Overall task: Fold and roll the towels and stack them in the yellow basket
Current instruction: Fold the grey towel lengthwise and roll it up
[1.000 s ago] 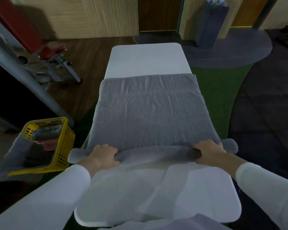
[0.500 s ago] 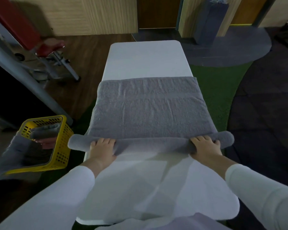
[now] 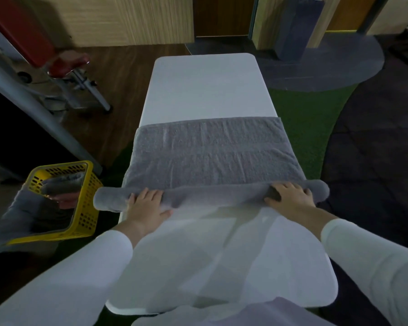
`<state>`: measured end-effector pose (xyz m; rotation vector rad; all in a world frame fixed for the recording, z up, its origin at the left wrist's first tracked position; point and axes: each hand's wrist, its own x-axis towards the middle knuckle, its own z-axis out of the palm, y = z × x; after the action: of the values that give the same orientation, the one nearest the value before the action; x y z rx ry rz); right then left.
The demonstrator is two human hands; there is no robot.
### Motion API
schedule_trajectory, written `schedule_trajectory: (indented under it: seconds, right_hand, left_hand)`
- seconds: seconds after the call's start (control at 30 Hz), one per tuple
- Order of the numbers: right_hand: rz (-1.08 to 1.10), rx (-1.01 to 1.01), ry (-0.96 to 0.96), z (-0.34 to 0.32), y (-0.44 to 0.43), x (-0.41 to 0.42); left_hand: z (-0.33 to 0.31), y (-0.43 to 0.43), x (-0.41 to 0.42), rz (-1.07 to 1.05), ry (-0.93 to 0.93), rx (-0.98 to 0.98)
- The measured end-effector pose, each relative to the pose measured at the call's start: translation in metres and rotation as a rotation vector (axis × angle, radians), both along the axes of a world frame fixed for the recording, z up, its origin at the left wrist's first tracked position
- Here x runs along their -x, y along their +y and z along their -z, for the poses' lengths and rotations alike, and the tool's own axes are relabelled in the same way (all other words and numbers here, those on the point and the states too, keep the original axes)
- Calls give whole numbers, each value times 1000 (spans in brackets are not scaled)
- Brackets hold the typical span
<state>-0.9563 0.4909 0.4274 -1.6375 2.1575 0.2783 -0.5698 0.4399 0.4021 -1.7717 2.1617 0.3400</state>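
A grey towel lies across the white table, its near part wound into a thick roll that sticks out past both table sides. My left hand presses flat on the roll's left part, fingers spread. My right hand rests on the roll near its right end, fingers over the top. The yellow basket stands on the floor left of the table, with rolled towels inside; a grey one hangs over its near-left rim.
A red-padded bench frame and a slanted grey beam stand at left. Green turf and dark floor lie right of the table. A dark blue bin stands at the back.
Both hands have pushed the roll away from me along the table. The roll has grown thicker and the flat part of the towel is shorter. My fingers went from curled to flatter.
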Motion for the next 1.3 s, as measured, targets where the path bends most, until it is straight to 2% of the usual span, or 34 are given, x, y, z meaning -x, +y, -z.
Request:
schedule_trajectory:
  seconds: [0.13, 0.23, 0.37, 0.43, 0.53, 0.57, 0.63, 0.7, 0.77, 0.83, 0.93, 1.0, 1.13, 1.17, 1.23, 1.3]
  right_hand:
    - [-167, -37, 162, 4, 13, -1]
    - [-208, -157, 170, -1, 16, 1]
    - [-246, -218, 146, -1, 22, 9]
    - [-230, -258, 91, -6, 21, 11]
    - [-150, -320, 31, -16, 11, 13]
    - [-120, -257, 56, -18, 8, 13]
    - [-52, -17, 135, -13, 3, 11]
    - [32, 144, 72, -6, -1, 6]
    - [21, 64, -16, 0, -1, 1]
    - [-71, -32, 30, 6, 3, 0]
    - [-176, 6, 143, 5, 5, 2]
    - [-208, -35, 125, -2, 5, 2]
    - [-221, -261, 48, -18, -5, 12]
    - [-211, -210, 60, -19, -7, 14]
    - [-144, 27, 94, -16, -8, 14]
    - [-32, 175, -1, -7, -9, 10]
  left_hand:
    - [-5, 0, -3, 120, -123, 24]
    - [-7, 0, -9, 149, -137, -85]
    - [-5, 4, -21, 144, -99, -276]
    - [-5, 4, -25, 160, -85, -306]
    - [-11, -3, -31, 107, 55, -320]
    - [-16, -4, -31, 89, 55, -302]
    - [-21, -5, -30, 64, -7, -95]
    - [-19, -5, -25, -17, 24, 116]
    - [-16, -3, -18, -76, 58, 73]
    - [-10, 4, -13, -36, -15, -57]
    - [-4, 8, -14, 28, -92, -9]
    - [-7, 7, -17, 63, -114, 14]
    - [-23, 0, -27, 46, -37, -195]
    - [-27, -1, -29, 36, -49, -170]
    - [-26, -1, -31, 1, -55, 45]
    - [-17, 2, -27, -79, 51, 206]
